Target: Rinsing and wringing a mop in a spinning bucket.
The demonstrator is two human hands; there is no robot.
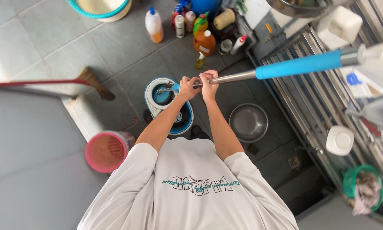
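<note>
I find the mop handle (242,76) gripped in both hands, a steel shaft with a blue foam sleeve toward its upper end. Its lower end stands in the blue basket of the spin bucket (168,106) on the tiled floor (38,47). My left hand (189,87) has its fingers clenched round the shaft, nearer the bucket; my right hand (209,81) is clenched on it just beside, the two hands touching.

Progress, as I judge it: the mop sits seated in the spinner, so wringing appears to be in hand and not finished; I cannot tell how wet the head is, since it is hidden.

Around the bucket: an empty steel bowl (248,122) lies to the right, a pink basket (107,150) to the left, a broom (51,82) with a red stick beyond that.

Packages: a white bottle (154,25) with orange liquid and a blue cap stands at the top; an orange jug (204,42) with a white cap stands near it, among smaller green, white and blue containers. A white tub lid (339,140) rests on the steel rack (311,102) to the right.
</note>
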